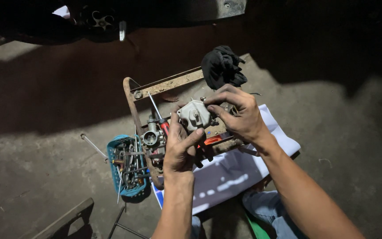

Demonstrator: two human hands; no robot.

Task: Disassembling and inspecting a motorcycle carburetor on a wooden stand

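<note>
Above the rusty tray (pixel 134 104), both hands' fingers (pixel 226 98) clasp the level grey carburettor cover (pixel 194 114).

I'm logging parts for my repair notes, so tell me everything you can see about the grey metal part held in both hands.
The grey metal part looks like a cast carburetor cover, pale and dull, with a rounded lid shape and a small raised boss on its face. It is held above a rusty metal frame. The left hand supports it from below, thumb against its lower edge; the right hand grips its right side with its fingertips. Its underside is hidden.
</note>
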